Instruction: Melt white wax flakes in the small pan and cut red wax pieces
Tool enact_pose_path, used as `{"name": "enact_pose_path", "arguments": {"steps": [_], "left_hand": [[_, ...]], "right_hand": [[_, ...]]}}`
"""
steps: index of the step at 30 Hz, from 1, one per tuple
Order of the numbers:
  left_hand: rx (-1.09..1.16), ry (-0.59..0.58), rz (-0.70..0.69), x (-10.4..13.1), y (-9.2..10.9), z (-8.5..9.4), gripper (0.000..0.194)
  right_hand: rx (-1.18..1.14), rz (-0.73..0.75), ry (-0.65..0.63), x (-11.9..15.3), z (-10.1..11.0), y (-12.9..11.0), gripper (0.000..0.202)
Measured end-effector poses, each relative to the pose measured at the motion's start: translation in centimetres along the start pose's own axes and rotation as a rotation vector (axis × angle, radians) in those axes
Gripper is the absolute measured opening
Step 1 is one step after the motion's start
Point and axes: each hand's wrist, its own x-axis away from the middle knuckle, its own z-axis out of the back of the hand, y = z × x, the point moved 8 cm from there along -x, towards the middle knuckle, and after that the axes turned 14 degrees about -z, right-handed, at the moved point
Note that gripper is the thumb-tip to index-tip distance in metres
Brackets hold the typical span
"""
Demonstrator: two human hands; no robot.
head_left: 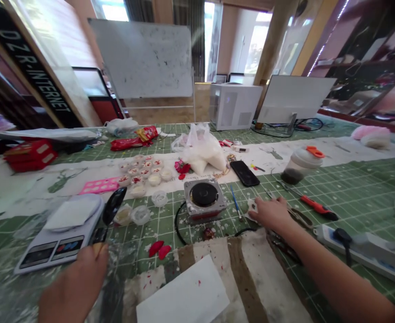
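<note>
My left hand [78, 276] is wrapped round the handle of a black spoon [114, 206], its bowl raised beside the white kitchen scale [58, 251]. On the scale lies a white sheet [72, 212]. My right hand [271, 212] reaches over the table at the right, its fingers at a small whitish piece [252, 209]; whether they grip it is unclear. Pliers [300, 218] lie just right of that hand. A small hot plate [204, 197] with a black round top stands between my hands. Red petals [158, 249] and a white paper [185, 296] lie nearer to me.
Several small cups [146, 170] stand beyond the spoon, near a pink mould [99, 185]. Behind the hot plate sits a bag of white material [204, 150]. A phone [245, 173], a shaker [300, 166], a red-handled screwdriver [318, 207] and a power strip [365, 251] are to the right.
</note>
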Motion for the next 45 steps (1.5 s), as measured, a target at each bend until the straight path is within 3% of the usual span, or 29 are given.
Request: {"name": "enact_pose_path", "arguments": {"steps": [2, 5, 9, 11, 14, 16, 20, 23, 26, 31, 35, 39, 42, 45], "left_hand": [[-0.109, -0.058, 0.031, 0.3, 0.8, 1.2, 0.04], [-0.16, -0.103, 0.056, 0.5, 1.8, 2.2, 0.04], [-0.205, -0.106, 0.048, 0.6, 2.3, 2.5, 0.038], [-0.178, -0.118, 0.05, 0.7, 2.2, 2.2, 0.038], [-0.198, -0.082, 0.044, 0.8, 2.1, 2.0, 0.039], [-0.234, -0.035, 0.021, 0.9, 2.2, 2.1, 0.04], [-0.214, -0.014, 0.034, 0.9, 2.0, 2.0, 0.042], [-0.205, -0.028, 0.041, 0.9, 1.9, 1.9, 0.041], [-0.221, -0.031, 0.022, 1.0, 1.9, 2.0, 0.04], [-0.204, -0.045, 0.048, 1.0, 1.5, 1.9, 0.038], [-0.21, -0.053, 0.043, 1.0, 2.0, 2.1, 0.039], [-0.21, -0.026, 0.066, 1.0, 2.2, 2.4, 0.04], [-0.19, -0.016, 0.072, 0.8, 2.0, 2.2, 0.039], [-0.163, -0.011, 0.066, 0.6, 1.8, 2.0, 0.039]], "right_hand": [[0.007, 0.024, -0.018, 0.0, -0.3, 0.0, 0.028], [0.007, 0.021, -0.027, -0.5, 0.5, 0.9, 0.025], [-0.021, -0.027, 0.037, -1.6, 4.5, 2.3, 0.027], [-0.084, -0.003, 0.107, -1.4, 7.4, 1.7, 0.028], [-0.299, 0.196, 0.277, 0.6, 11.8, -2.1, 0.025], [-0.344, 0.37, 0.328, 2.5, 13.1, -6.0, 0.026], [-0.201, 0.676, 0.361, 4.7, 12.8, -13.7, 0.024], [-0.047, 0.672, 0.375, 3.6, 11.9, -15.9, 0.022], [-0.011, 0.636, 0.375, 3.1, 11.8, -15.5, 0.022], [-0.041, 0.757, 0.321, 5.2, 11.5, -16.3, 0.016], [-0.223, 0.663, 0.266, 3.0, 12.1, -16.6, 0.02], [-0.366, 0.547, 0.232, -0.2, 13.3, -13.8, 0.042], [-0.67, 0.544, 0.076, -1.2, 14.1, -11.3, 0.048], [-0.829, 0.551, -0.044, -1.2, 13.7, -10.8, 0.042]]}}
